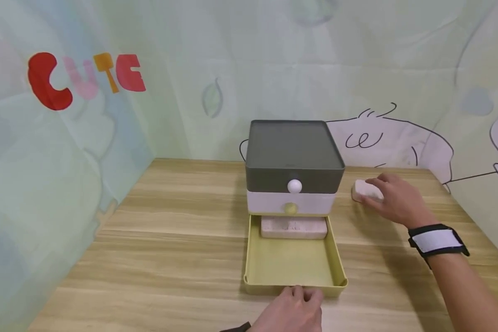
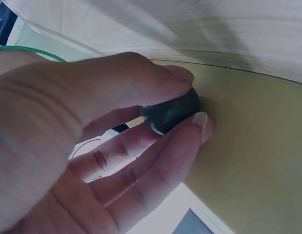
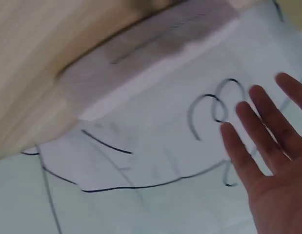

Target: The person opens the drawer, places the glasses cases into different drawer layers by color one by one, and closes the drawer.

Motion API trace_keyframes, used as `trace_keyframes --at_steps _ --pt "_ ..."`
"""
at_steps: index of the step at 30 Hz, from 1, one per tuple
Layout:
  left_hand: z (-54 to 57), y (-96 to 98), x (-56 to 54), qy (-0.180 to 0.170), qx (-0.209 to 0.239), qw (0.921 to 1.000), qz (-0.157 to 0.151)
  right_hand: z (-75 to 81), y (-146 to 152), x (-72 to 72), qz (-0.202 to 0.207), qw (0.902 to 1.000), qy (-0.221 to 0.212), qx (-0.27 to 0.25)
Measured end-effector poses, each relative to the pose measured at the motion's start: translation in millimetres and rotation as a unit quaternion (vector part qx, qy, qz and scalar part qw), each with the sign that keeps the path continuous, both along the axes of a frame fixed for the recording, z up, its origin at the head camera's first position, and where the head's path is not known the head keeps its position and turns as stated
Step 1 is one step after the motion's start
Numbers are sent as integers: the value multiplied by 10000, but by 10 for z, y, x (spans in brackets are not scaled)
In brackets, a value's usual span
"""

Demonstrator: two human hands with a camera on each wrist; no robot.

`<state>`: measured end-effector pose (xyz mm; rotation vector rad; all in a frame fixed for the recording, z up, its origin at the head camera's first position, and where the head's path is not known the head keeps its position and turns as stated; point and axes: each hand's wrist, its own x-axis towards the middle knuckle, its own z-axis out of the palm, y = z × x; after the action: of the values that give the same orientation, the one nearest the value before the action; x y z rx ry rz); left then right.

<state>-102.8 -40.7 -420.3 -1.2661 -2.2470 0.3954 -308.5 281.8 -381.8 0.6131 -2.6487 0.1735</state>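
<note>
A yellow-green drawer (image 1: 294,263) is pulled out at the bottom of a small stacked drawer box (image 1: 294,180). A pale pinkish block (image 1: 293,228) lies at its back. My left hand (image 1: 292,311) is at the drawer front. In the left wrist view, thumb and fingers pinch a round dark knob (image 2: 172,112) on that front. To the right of the box, my right hand (image 1: 398,198) reaches over a small whitish block (image 1: 367,191) on the table. Thumb and forefinger lie along its sides. In the right wrist view the fingers (image 3: 272,131) look straight and spread.
The wooden table (image 1: 170,240) meets a printed cloth backdrop (image 1: 182,69) behind and at both sides. Above the pulled drawer sit a white drawer (image 1: 265,202) with a yellow knob and a dark grey one (image 1: 269,180) with a white knob.
</note>
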Motion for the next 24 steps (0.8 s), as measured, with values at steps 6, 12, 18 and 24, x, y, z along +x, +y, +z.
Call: trace_keyframes --at_steps 6,12,18,24 --pt "39 8 1 74 -271 9996 -44 -113 186 -108 -94 9995 -229 218" --pt "70 17 20 -236 -464 9986 23 -187 296 -108 -222 9974 -629 276" --pt "69 10 30 -293 -490 9983 61 -219 364 -149 -315 9882 -1491 145" --pt "69 16 27 -228 -498 9985 59 -258 454 -206 -480 9794 -1959 -54"
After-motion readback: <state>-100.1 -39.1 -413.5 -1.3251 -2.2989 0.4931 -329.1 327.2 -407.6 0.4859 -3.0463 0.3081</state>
